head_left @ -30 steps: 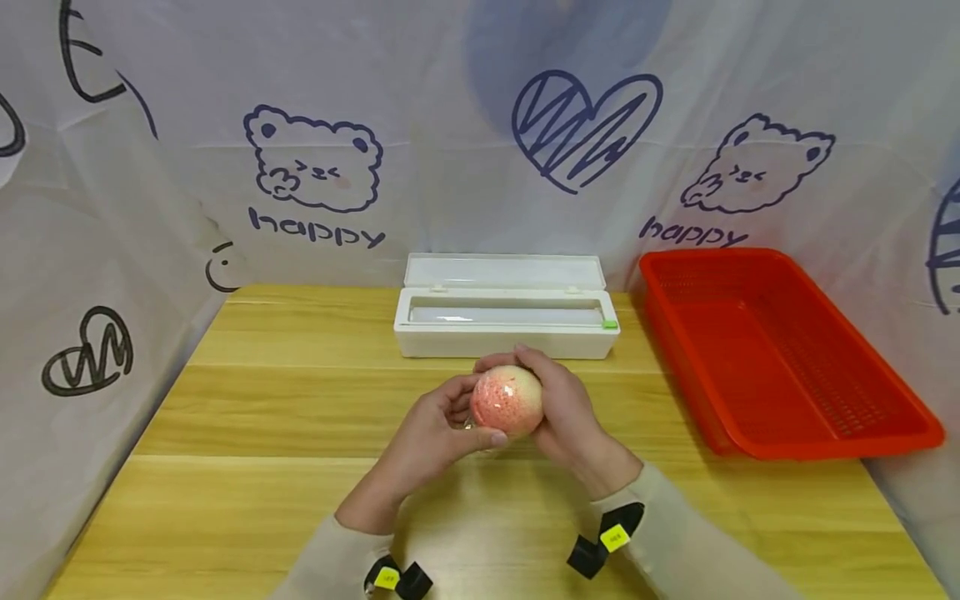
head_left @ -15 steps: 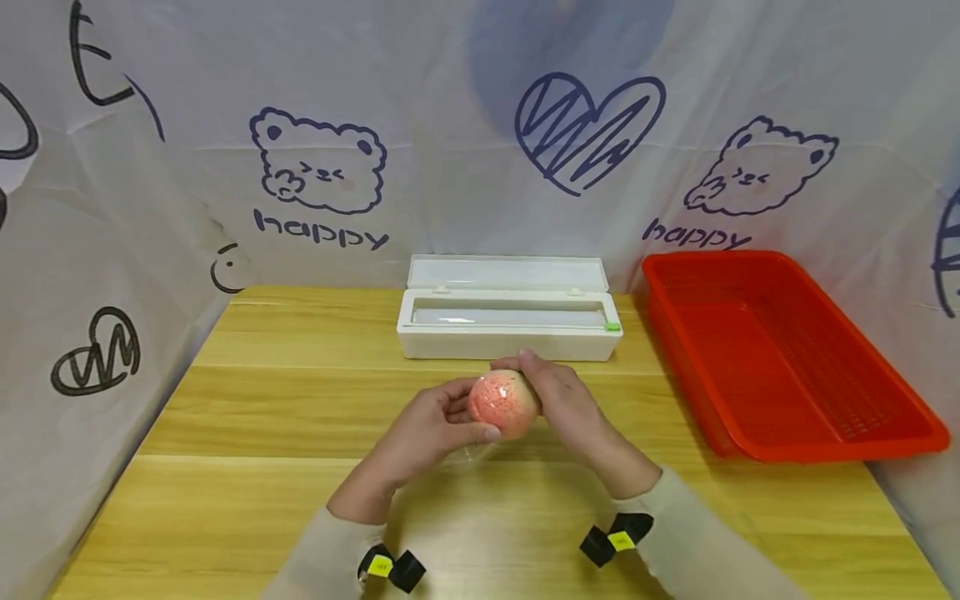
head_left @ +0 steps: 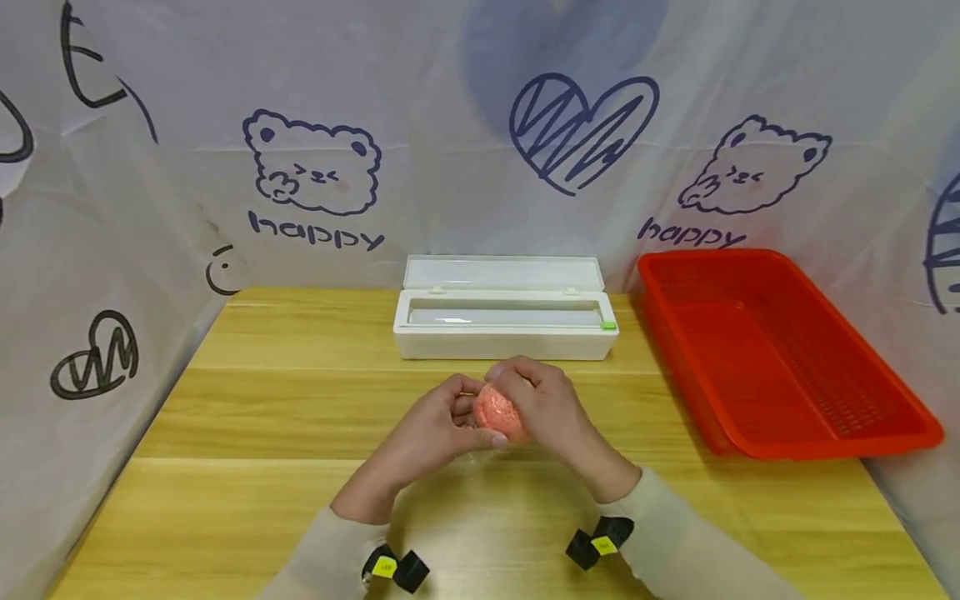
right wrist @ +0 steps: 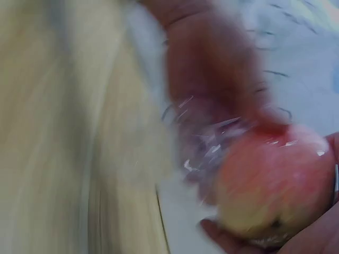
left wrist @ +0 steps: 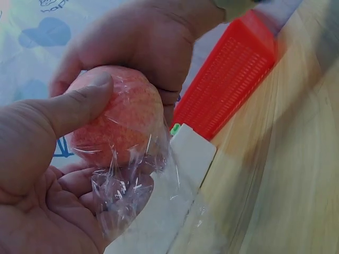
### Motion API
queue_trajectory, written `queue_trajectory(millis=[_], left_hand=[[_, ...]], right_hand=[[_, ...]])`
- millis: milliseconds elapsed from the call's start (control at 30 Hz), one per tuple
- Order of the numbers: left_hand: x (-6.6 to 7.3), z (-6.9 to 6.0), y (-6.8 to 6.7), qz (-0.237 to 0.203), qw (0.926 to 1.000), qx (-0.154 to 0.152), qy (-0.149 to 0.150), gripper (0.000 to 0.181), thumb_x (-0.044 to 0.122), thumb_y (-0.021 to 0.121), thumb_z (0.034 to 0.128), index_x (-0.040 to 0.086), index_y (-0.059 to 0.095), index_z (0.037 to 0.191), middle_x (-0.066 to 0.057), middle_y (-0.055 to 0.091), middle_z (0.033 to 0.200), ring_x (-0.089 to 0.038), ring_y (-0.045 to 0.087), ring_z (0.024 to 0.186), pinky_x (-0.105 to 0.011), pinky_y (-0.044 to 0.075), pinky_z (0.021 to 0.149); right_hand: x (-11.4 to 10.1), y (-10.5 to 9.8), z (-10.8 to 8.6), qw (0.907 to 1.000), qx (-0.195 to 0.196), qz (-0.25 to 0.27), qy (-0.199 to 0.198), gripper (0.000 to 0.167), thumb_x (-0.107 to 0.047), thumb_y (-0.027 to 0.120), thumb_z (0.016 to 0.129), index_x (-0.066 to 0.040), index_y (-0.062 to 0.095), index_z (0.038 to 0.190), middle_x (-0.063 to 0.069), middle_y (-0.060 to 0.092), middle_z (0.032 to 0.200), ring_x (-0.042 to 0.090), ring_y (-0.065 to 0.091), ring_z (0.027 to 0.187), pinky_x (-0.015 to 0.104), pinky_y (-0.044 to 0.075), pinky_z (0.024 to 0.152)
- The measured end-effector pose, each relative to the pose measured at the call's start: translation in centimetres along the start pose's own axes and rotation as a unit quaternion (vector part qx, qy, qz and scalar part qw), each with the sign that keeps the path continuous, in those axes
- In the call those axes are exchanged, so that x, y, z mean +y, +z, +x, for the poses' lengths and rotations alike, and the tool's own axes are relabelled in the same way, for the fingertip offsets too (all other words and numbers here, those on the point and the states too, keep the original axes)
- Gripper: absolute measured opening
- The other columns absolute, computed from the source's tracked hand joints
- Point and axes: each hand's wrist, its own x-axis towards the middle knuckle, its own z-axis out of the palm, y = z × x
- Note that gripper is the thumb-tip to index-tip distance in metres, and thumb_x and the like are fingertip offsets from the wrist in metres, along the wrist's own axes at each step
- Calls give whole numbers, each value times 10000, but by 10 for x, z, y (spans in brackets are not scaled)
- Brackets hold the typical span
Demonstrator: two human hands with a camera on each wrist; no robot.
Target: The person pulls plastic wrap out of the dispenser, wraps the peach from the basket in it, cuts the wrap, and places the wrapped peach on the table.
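Between both hands, a red and yellow apple point(head_left: 497, 414) is held above the middle of the table. Clear cling film point(left wrist: 124, 193) covers it, with a crumpled loose end hanging off beside the left palm. My left hand point(head_left: 429, 429) grips the apple from the left, its thumb lying across the red skin and its fingers bent beneath. From the right, my right hand point(head_left: 551, 412) curls over the top and hides much of the fruit in the head view. The right wrist view is blurred, but the apple's dark end spot point(right wrist: 275, 222) shows there.
Behind the hands stands a white cling film box point(head_left: 506, 344), its lid point(head_left: 504, 272) raised and a roll point(head_left: 506, 317) inside. A red plastic basket point(head_left: 682, 367) sits at the right on the wooden table point(head_left: 247, 400). Printed cloth point(head_left: 450, 167) hangs behind.
My right hand has moved from the apple's right side to over its top, covering more of it. The apple's pale side has turned out of sight. My left hand keeps nearly the same place.
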Motion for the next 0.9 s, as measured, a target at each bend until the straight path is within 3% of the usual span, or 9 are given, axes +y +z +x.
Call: queue_trajectory(millis=[133, 333, 467, 567, 667, 767, 833, 900], left_hand=[[0, 0, 1, 334, 9992, 59, 188, 610, 183, 884, 875, 42, 539, 1358, -124, 726, 1297, -220, 707, 1193, -309, 598, 909], [-1, 0, 1, 532, 9981, 93, 289, 591, 211, 891, 871, 49, 559, 1332, -117, 727, 1301, -220, 704, 1200, -309, 589, 917], [-2, 1, -4, 421, 9990, -116, 137, 592, 217, 882, 882, 27, 546, 1332, -128, 732, 1288, -220, 703, 1199, -327, 586, 935], [-1, 2, -9, 289, 9988, -398, 0, 582, 220, 859, 904, 13, 532, 1338, -131, 740, 1269, -224, 715, 1165, -344, 586, 948], [0, 3, -12, 249, 9981, -567, -65, 568, 222, 834, 927, 1, 525, 1349, -129, 747, 1254, -224, 729, 1119, -350, 588, 952], [1, 3, -13, 229, 9982, -563, -23, 557, 211, 817, 942, -2, 519, 1363, -130, 749, 1249, -221, 736, 1103, -346, 596, 939], [2, 4, -11, 140, 9986, -510, 30, 547, 191, 814, 944, 0, 521, 1364, -137, 749, 1245, -222, 737, 1100, -341, 601, 924], [4, 4, -9, -4, 9988, -488, 63, 540, 168, 810, 944, -3, 516, 1364, -148, 745, 1245, -224, 736, 1099, -335, 606, 910]], right_hand=[[-4, -3, 4, 9928, -320, 898, 723, 355, -344, 599, 1020, -30, 744, 1095, 85, 715, 966, 149, 629, 789, 269, 530, 632], [-5, 0, 7, 9893, -79, 1016, 1042, 292, -270, 626, 975, -65, 820, 1048, 68, 788, 1033, 150, 671, 854, 272, 548, 681], [4, -7, 11, 9748, -607, 1558, 1476, 385, -334, 550, 1061, -58, 790, 1179, 77, 763, 1177, 139, 691, 965, 262, 582, 782], [8, -16, 11, 9713, -1174, 1563, 1353, 533, -441, 422, 1124, -48, 719, 1325, 110, 718, 1284, 150, 698, 1021, 281, 600, 825], [7, -21, 7, 9785, -1528, 1162, 751, 622, -487, 336, 1140, -24, 635, 1426, 163, 685, 1343, 177, 690, 1066, 296, 598, 855], [2, -15, 2, 9918, -1152, 507, 222, 571, -461, 370, 1134, -47, 659, 1400, 155, 710, 1289, 180, 680, 1039, 281, 588, 811], [0, -7, -1, 9987, -497, 91, 66, 486, -423, 442, 1112, -83, 729, 1307, 108, 748, 1220, 167, 678, 1013, 270, 573, 779], [-2, 1, -5, 9993, 270, -256, 49, 393, -391, 511, 1081, -134, 792, 1178, 55, 780, 1124, 154, 682, 939, 271, 557, 698]])
